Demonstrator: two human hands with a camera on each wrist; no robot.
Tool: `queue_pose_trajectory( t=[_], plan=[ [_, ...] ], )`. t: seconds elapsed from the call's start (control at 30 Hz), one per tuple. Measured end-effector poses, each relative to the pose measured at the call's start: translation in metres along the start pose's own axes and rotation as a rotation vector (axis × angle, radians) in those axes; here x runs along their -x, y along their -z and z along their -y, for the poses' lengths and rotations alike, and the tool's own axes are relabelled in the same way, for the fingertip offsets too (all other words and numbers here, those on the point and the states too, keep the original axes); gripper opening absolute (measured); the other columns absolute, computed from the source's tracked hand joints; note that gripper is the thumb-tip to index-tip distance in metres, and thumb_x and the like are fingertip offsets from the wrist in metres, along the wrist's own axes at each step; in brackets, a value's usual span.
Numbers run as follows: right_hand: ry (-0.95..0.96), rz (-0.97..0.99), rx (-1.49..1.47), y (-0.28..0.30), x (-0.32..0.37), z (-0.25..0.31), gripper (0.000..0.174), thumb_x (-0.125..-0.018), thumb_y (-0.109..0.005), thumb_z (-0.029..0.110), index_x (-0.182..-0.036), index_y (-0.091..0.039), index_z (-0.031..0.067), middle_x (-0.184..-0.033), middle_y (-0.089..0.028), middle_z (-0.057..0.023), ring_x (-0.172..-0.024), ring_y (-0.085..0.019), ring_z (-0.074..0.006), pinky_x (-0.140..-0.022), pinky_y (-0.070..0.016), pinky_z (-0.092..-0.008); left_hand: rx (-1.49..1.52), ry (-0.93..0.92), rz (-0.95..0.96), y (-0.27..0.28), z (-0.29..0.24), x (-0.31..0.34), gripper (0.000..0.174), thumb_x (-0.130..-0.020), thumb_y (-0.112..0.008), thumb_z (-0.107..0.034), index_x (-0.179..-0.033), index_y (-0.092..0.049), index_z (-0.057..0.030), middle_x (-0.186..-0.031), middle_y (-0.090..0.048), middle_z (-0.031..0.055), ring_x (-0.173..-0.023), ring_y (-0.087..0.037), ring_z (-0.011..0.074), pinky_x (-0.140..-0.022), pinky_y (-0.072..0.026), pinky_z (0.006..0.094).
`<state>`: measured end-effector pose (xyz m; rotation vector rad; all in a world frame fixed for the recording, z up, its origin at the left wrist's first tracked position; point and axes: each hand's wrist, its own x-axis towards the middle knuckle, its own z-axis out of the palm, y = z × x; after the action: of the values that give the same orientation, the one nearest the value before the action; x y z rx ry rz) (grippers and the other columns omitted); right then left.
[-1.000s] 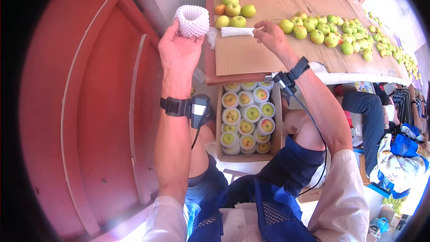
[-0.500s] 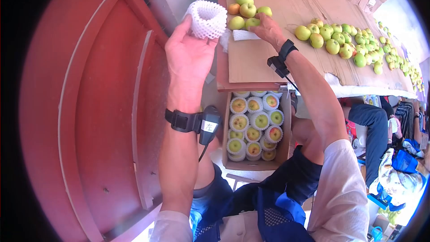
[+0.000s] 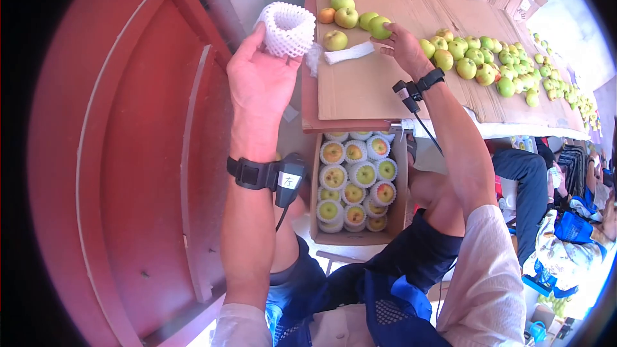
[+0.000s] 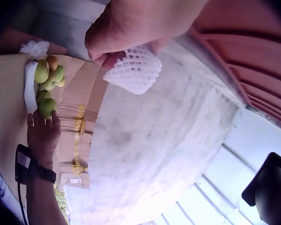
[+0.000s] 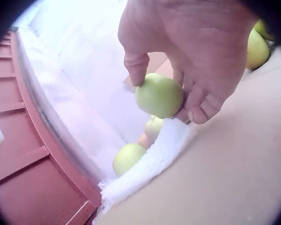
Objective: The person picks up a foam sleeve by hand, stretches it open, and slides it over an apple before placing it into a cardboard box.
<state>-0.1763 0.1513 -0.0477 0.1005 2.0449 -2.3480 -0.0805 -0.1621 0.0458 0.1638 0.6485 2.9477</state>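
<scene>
The green apple (image 3: 379, 26) is near the top middle of the head view, over the cardboard (image 3: 360, 90). The right hand (image 3: 406, 48) holds it. The thumb is on one side and the fingers curl round the other side. In the right wrist view the apple is in the middle of the frame, just above a flat net (image 3: 349, 54) that lies on the cardboard.

The left hand (image 3: 260, 83) is up in the upper left part of the middle. Its fingertips pinch the round net (image 3: 287, 27) at its lower edge. The net's open end faces up.

A few loose apples (image 3: 340, 9) lie just left of the green apple. Many more apples (image 3: 475, 64) lie in a long row toward the upper right.

Under the cardboard, in the middle of the frame, is a box (image 3: 353, 238) full of apples in white nets. A big red door (image 3: 128, 154) fills the left side.
</scene>
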Motion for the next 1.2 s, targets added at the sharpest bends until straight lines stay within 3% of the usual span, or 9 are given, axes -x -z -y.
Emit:
queue_pose_trajectory(
  t=[0.2,0.3,0.37,0.5,0.73,0.87,0.97,1.03,1.2],
  plan=[
    [-0.054,0.101,-0.198,0.018,0.041,0.016,0.045,-0.099,-0.054,0.034,-0.131,-0.053,0.002,-0.127,-0.062,-0.012,-0.117,-0.063,-0.0238,-0.085,-0.0481,-0.0317,-0.062,0.014,0.005,0.0,0.002,0.004,0.04,-0.099,-0.056,-0.018,-0.133,-0.053,0.0036,-0.134,-0.058,0.0134,-0.128,-0.052,0.0285,-0.108,-0.0412,0.0433],
    [0.027,0.176,0.198,0.015,0.072,0.023,0.05,-0.097,-0.054,0.034,-0.135,-0.054,0.0023,-0.126,-0.062,-0.0119,-0.114,-0.063,-0.0213,-0.085,-0.0482,-0.0335,-0.059,0.038,0.029,0.001,0.003,0.002,0.039,-0.099,-0.056,-0.016,-0.133,-0.053,0.0035,-0.135,-0.057,0.0146,-0.128,-0.052,0.0295,-0.109,-0.0414,0.0446],
    [0.04,0.159,0.678,0.009,0.092,0.02,0.054,-0.093,-0.063,0.03,-0.138,-0.052,0.0026,-0.13,-0.06,-0.01,-0.121,-0.058,-0.0211,-0.095,-0.048,-0.033,-0.052,0.053,0.037,0.0,0.004,0.003,0.037,-0.099,-0.055,-0.014,-0.132,-0.052,0.0031,-0.135,-0.057,0.0156,-0.129,-0.052,0.0305,-0.109,-0.0414,0.0459],
    [0.167,0.234,0.773,0.001,0.122,-0.006,0.064,-0.081,-0.073,0.02,-0.14,-0.052,0.0068,-0.13,-0.059,-0.0154,-0.119,-0.059,-0.0288,-0.105,-0.0451,-0.0385,-0.07,0.072,0.007,-0.007,0.01,0.007,0.037,-0.1,-0.055,-0.014,-0.133,-0.052,0.0034,-0.136,-0.056,0.0156,-0.128,-0.051,0.0306,-0.109,-0.0419,0.0453],
    [0.228,0.226,0.994,-0.001,0.139,-0.007,0.069,-0.083,-0.075,0.018,-0.145,-0.047,0.0081,-0.144,-0.051,-0.0133,-0.132,-0.051,-0.0273,-0.111,-0.042,-0.0408,-0.117,0.153,0.037,-0.006,0.016,0.009,0.039,-0.1,-0.054,-0.014,-0.134,-0.05,0.0039,-0.137,-0.055,0.0159,-0.129,-0.051,0.0304,-0.109,-0.0416,0.0459],
    [0.237,0.154,0.894,-0.001,0.142,-0.005,0.067,-0.085,-0.074,0.024,-0.144,-0.048,0.0051,-0.14,-0.054,-0.0162,-0.13,-0.052,-0.0279,-0.109,-0.0431,-0.0401,-0.122,0.215,0.096,-0.004,0.02,0.007,0.041,-0.098,-0.056,-0.013,-0.135,-0.049,0.0043,-0.138,-0.054,0.0167,-0.13,-0.051,0.0306,-0.108,-0.0424,0.0459],
    [0.216,0.088,0.703,-0.013,0.145,0.027,0.063,-0.092,-0.069,0.033,-0.143,-0.049,0.0025,-0.138,-0.056,-0.0175,-0.13,-0.053,-0.0277,-0.108,-0.0427,-0.0398,-0.146,0.248,0.092,-0.013,0.024,0.013,0.039,-0.097,-0.057,-0.013,-0.131,-0.051,0.0045,-0.129,-0.059,0.0153,-0.121,-0.056,0.028,-0.104,-0.0441,0.044],
    [0.211,0.087,0.572,-0.027,0.156,0.049,0.061,-0.096,-0.065,0.039,-0.143,-0.049,0.0026,-0.138,-0.056,-0.016,-0.13,-0.053,-0.026,-0.106,-0.043,-0.0399,-0.148,0.328,0.237,-0.014,0.028,0.016,0.034,-0.096,-0.057,-0.013,-0.125,-0.055,0.0047,-0.115,-0.064,0.0123,-0.108,-0.06,0.0246,-0.1,-0.0454,0.0411],
    [-0.056,0.345,-0.247,-0.064,0.162,0.066,0.051,-0.105,-0.051,0.046,-0.138,-0.054,0.0068,-0.129,-0.061,-0.0066,-0.115,-0.058,-0.0192,-0.093,-0.0467,-0.036,-0.223,0.401,0.339,-0.019,0.041,0.021,0.029,-0.095,-0.058,-0.014,-0.117,-0.059,0.0046,-0.1,-0.064,0.0096,-0.099,-0.059,0.022,-0.097,-0.0458,0.0393]
  ],
)
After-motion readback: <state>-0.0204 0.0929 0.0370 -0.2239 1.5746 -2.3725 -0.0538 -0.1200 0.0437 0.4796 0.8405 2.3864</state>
